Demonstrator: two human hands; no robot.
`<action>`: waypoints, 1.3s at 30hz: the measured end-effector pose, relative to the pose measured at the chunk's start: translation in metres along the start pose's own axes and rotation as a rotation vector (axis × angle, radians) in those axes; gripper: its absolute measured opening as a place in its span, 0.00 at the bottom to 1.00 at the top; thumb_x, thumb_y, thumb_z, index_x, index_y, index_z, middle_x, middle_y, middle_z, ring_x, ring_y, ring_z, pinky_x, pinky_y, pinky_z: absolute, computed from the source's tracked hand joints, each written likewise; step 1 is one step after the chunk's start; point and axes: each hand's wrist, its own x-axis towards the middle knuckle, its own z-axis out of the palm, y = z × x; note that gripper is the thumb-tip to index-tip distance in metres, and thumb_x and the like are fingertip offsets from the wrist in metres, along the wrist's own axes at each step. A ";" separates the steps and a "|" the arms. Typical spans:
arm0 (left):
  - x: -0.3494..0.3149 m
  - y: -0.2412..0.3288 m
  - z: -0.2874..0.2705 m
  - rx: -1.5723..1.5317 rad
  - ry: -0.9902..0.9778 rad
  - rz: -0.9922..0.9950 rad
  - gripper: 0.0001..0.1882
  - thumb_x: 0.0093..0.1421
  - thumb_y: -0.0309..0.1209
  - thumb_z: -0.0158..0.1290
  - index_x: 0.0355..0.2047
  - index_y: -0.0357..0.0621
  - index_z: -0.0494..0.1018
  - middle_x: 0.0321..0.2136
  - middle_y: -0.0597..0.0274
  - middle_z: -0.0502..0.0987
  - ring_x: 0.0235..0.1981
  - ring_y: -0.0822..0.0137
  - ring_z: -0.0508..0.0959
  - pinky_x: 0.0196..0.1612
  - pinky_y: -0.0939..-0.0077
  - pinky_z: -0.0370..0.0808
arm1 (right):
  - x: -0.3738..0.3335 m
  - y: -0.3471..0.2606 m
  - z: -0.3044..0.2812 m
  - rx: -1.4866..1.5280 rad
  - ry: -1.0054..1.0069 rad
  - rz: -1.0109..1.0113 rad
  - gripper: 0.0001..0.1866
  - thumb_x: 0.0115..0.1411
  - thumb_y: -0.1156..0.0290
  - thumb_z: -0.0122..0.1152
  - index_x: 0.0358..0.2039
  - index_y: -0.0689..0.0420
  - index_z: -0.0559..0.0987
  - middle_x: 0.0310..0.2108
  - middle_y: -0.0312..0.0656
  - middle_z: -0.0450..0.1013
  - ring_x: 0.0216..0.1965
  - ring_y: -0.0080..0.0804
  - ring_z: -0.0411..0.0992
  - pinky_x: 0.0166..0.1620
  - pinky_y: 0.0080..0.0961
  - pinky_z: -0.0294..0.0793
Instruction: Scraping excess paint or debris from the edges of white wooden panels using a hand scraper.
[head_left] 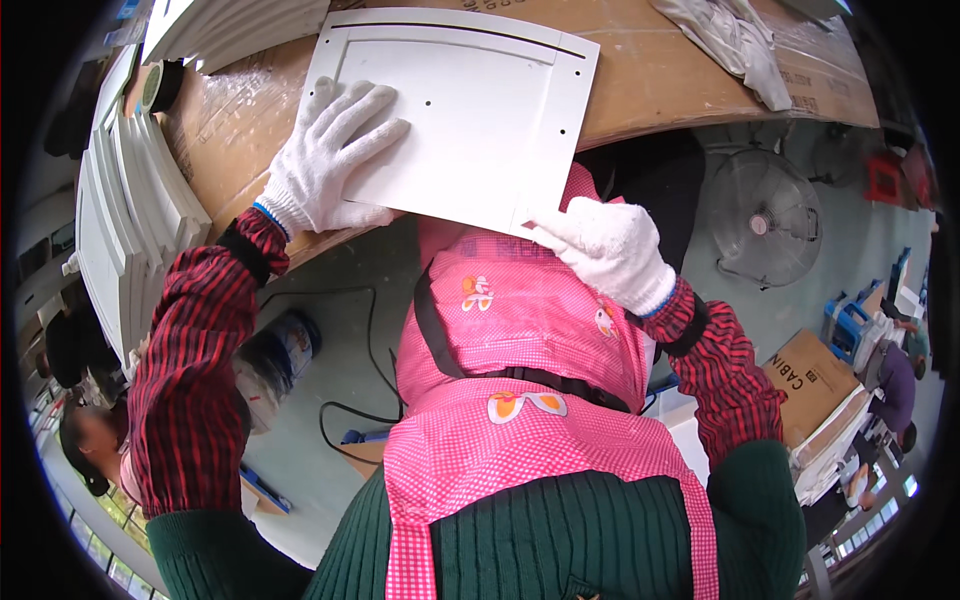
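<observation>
A white panel [450, 120] with a groove along its far edge and several small dark holes lies on the cardboard-covered table, its near edge jutting out over my lap. My left hand [335, 150], in a white knit glove, rests flat on the panel's left side with fingers spread. At the near right corner, my gloved right hand [610, 245] is closed, its fingertips at the panel's edge and the other fingers curled under. Whether anything small sits inside that fist is hidden.
White curved panels [140, 220] stand stacked at the left, near a roll of tape [162, 86]. A pale cloth [730, 45] lies on the cardboard [650, 90]. A floor fan [762, 222] stands right, a bucket [285, 350] and black cable [375, 340] below left. People work at both sides.
</observation>
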 end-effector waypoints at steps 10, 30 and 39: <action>-0.001 -0.002 0.001 0.014 0.011 0.021 0.54 0.51 0.75 0.58 0.70 0.55 0.70 0.72 0.46 0.65 0.71 0.39 0.66 0.76 0.32 0.50 | 0.017 0.023 -0.008 0.009 0.125 0.083 0.14 0.65 0.60 0.70 0.50 0.44 0.88 0.23 0.40 0.72 0.23 0.39 0.75 0.26 0.33 0.74; -0.005 0.008 -0.002 -0.096 0.187 -0.033 0.42 0.47 0.64 0.70 0.49 0.44 0.75 0.45 0.53 0.76 0.46 0.47 0.77 0.52 0.51 0.74 | -0.032 -0.034 0.016 0.226 0.073 0.085 0.12 0.66 0.62 0.69 0.48 0.47 0.88 0.23 0.35 0.72 0.21 0.31 0.73 0.24 0.31 0.70; 0.049 0.105 0.009 -0.104 0.118 -0.286 0.32 0.54 0.59 0.67 0.39 0.40 0.78 0.36 0.48 0.76 0.37 0.46 0.79 0.38 0.52 0.78 | -0.018 -0.017 -0.011 0.720 0.629 0.862 0.17 0.70 0.72 0.67 0.56 0.63 0.84 0.44 0.40 0.86 0.40 0.21 0.80 0.45 0.21 0.80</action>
